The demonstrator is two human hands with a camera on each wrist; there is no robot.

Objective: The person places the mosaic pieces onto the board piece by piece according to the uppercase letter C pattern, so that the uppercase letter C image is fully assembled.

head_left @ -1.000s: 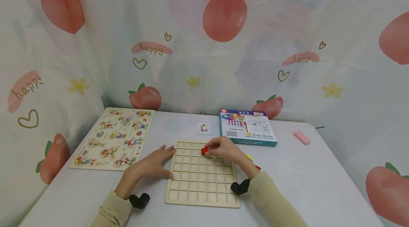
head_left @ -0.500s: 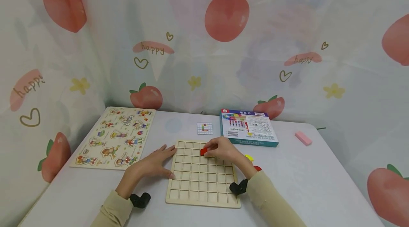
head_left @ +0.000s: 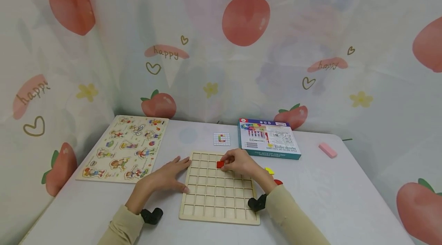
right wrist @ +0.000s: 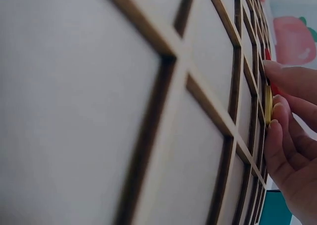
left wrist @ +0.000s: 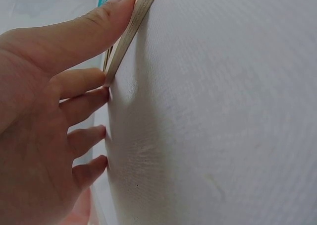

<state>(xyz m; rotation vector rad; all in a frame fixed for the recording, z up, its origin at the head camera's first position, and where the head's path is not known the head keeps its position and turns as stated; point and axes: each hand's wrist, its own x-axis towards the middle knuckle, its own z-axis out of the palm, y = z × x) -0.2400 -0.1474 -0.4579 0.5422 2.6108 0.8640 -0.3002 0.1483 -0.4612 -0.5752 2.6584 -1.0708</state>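
Note:
A wooden grid board (head_left: 210, 199) lies flat on the table in front of me. My left hand (head_left: 167, 178) rests at its left edge, fingers spread, thumb touching the rim; the left wrist view shows this thumb (left wrist: 84, 39) against the board's side. My right hand (head_left: 239, 162) is over the board's upper part and pinches a red square tile (head_left: 220, 165) at a cell near the top. In the right wrist view, a yellow piece (right wrist: 269, 106) sits among the same hand's curled fingers, partly hidden.
Yellow (head_left: 269, 170) and red (head_left: 277, 182) pieces lie right of the board, partly behind the right forearm. A pattern card (head_left: 221, 139) and a boxed set (head_left: 269, 139) stand beyond. A picture puzzle board (head_left: 124, 149) lies left, a pink block (head_left: 327, 150) right.
The red tile has gone from tilted to lying flatter at its cell, with the right fingers still on it. The left hand keeps its place on the board's edge.

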